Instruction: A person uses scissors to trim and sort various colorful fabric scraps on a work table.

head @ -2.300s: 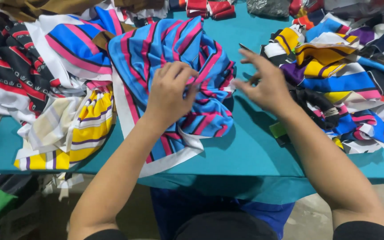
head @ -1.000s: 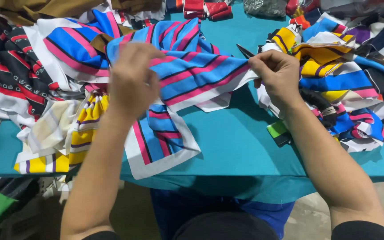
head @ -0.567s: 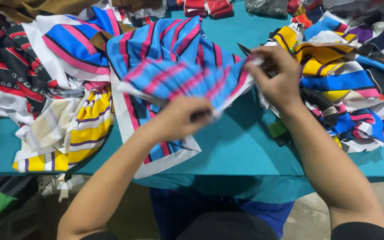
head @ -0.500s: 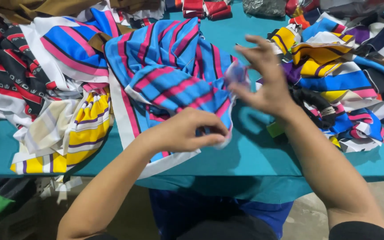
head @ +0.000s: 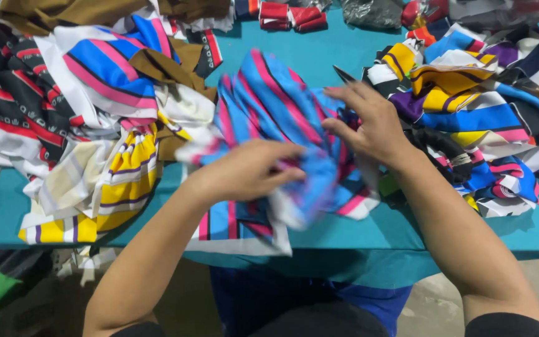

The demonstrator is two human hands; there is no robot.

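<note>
While the left hand point(head: 244, 171) pinches the blurred blue-and-pink striped cloth point(head: 282, 118) near the table's point(head: 319, 50) front edge, the right hand point(head: 372, 125) touches it, fingers loosely spread.

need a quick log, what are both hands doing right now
Left hand: closed on the blue and pink striped cloth.
Right hand: fingers spread, touching the same cloth.

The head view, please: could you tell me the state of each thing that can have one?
Blue and pink striped cloth: bunched, partly lifted, blurred.
Left hand: gripping the cloth.
Right hand: fingers spread on the cloth.
Left fabric pile: heaped, crumpled.
Right fabric pile: heaped, tangled.
Red rolls: rolled up.
</note>
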